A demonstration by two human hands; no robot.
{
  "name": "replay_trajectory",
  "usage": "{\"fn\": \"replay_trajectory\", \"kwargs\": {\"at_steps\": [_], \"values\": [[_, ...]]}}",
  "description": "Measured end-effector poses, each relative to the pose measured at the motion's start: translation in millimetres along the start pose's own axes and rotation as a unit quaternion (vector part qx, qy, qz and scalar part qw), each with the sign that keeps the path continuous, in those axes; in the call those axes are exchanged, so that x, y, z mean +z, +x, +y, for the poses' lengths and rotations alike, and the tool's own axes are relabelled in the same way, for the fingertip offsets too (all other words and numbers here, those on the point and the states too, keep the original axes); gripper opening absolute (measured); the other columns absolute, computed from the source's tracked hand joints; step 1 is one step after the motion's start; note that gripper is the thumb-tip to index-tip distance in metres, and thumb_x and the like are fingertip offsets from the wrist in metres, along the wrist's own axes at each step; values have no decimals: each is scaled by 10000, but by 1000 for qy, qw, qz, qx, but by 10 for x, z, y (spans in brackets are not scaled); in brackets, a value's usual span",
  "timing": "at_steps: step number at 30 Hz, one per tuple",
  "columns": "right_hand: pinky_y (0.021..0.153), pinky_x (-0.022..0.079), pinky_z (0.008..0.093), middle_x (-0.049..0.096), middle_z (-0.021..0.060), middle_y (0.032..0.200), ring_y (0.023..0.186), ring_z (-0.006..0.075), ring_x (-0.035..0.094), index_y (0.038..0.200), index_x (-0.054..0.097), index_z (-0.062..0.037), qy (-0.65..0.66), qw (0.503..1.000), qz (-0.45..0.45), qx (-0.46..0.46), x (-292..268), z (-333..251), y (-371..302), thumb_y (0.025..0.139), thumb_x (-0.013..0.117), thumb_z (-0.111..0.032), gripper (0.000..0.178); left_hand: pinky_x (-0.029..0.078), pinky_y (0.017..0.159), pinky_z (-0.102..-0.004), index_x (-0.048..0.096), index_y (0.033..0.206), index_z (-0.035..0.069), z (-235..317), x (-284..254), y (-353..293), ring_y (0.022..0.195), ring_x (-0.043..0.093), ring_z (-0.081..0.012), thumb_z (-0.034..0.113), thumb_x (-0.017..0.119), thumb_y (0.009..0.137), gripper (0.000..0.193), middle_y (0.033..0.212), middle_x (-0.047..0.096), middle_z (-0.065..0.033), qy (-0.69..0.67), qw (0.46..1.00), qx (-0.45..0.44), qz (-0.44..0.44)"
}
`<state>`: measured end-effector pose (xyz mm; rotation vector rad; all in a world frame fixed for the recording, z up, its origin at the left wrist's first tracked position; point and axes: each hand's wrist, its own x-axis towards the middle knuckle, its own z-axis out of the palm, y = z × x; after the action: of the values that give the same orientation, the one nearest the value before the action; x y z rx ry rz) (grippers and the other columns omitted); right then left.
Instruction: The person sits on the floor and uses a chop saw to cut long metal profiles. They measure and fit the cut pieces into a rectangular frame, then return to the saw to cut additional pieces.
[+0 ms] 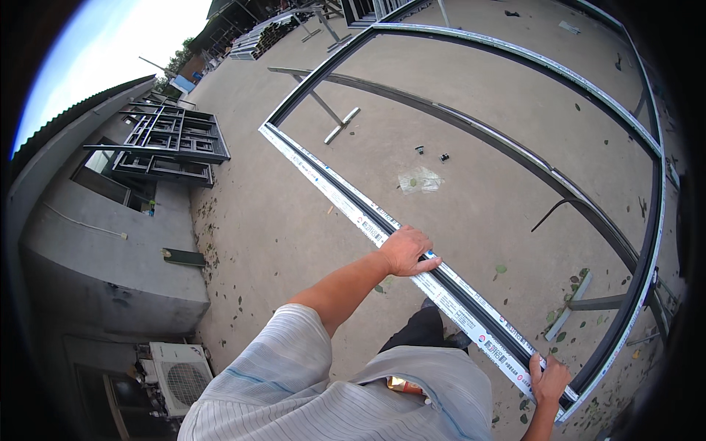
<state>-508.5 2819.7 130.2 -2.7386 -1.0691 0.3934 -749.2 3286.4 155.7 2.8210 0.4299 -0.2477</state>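
The left hand [407, 251] wraps over the near rail [471, 312] of the dark metal window frame [656, 198], right of centre, and the right hand [551, 378] clasps the same rail by its lower-right corner. A good grip probably means keeping both hands well apart and lifting evenly, lest the frame twist. Within its outline a long grey beam [471, 121] crosses; that and the T-shaped stand foot [343, 126] at upper centre could snag it. A clear plastic sheet [421, 180], perhaps slippery underfoot, lies near centre; stacked frames [173, 140] occupy the upper left.
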Motion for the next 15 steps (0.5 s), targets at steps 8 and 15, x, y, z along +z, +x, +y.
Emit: {"fn": "replay_trajectory", "kwargs": {"at_steps": [8, 15], "values": [[695, 491, 628, 652, 319, 697, 704, 551, 651, 772, 706, 33, -47, 999, 20, -17, -35, 339, 299, 1011, 613, -501, 592, 497, 853, -462, 705, 796, 71, 8, 57, 240, 791, 669, -356, 593, 554, 1037, 594, 765, 674, -140, -26, 997, 21, 74], [701, 487, 604, 636, 297, 680, 703, 538, 640, 735, 685, 24, -61, 995, 46, -60, -458, 446, 967, 1029, 602, -462, 573, 515, 795, -509, 678, 711, 46, -95, -177, 723, 764, 663, -407, 621, 534, 1041, 679, 735, 667, -174, -37, 993, 22, 106]]}}
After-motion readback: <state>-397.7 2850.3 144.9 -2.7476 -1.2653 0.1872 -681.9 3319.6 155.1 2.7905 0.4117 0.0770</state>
